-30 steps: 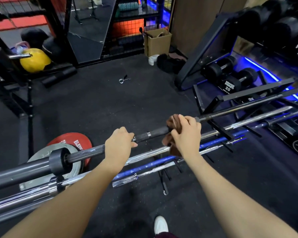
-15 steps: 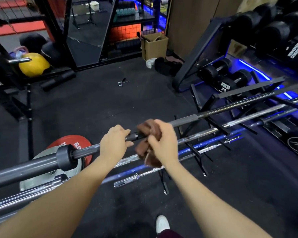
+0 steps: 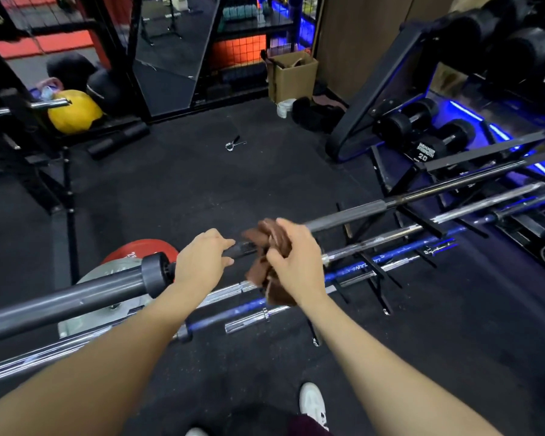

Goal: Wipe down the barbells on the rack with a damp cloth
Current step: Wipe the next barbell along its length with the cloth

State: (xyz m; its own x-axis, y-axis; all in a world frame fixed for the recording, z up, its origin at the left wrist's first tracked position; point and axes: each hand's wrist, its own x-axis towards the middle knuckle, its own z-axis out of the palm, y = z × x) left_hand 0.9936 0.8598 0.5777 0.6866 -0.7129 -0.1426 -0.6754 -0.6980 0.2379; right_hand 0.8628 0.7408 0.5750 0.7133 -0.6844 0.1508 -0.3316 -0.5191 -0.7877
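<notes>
On top barbell [image 3: 343, 220]: left hand [image 3: 202, 261] grips shaft; right hand [image 3: 296, 259] clutches blurred cloth [image 3: 265, 247], hiding bar.

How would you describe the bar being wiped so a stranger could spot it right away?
Find the low barbell rack on the black floor. The dark grey barbell lies topmost. Unlike the chrome and blue bars below, the left hand grips it and the right hand wraps a brown cloth around it.
</notes>
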